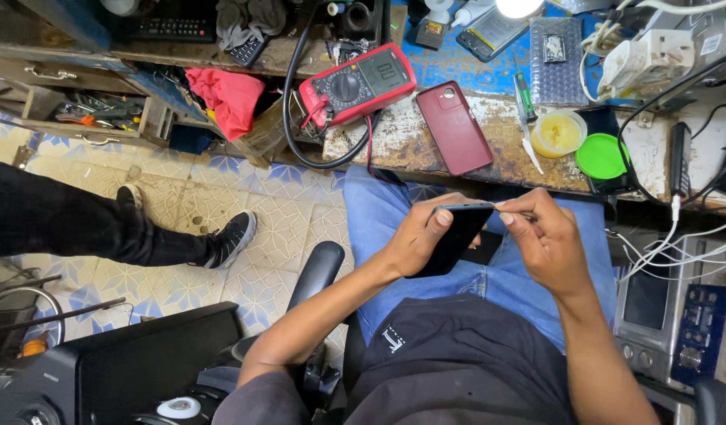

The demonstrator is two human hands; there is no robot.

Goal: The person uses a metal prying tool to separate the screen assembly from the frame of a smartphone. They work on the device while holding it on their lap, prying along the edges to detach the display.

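Left hand [420, 236] grips a dark phone [449, 236] edge-up over the lap. Right hand [540, 236] fingers pinch a thin tool at its top edge; the seam appears under prying, and next calls for steady leverage.

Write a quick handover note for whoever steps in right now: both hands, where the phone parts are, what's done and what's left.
Left hand: holds the dark phone edge-up over the lap.
Right hand: fingertips pinched at the phone's top edge; whether they hold a tool is too small to tell.
Maroon back cover: lies apart on the workbench, beside the red multimeter. A yellow tub and green lid sit to its right.
Done: apparently cover off.
Left: work at the phone's edge, unfinished.
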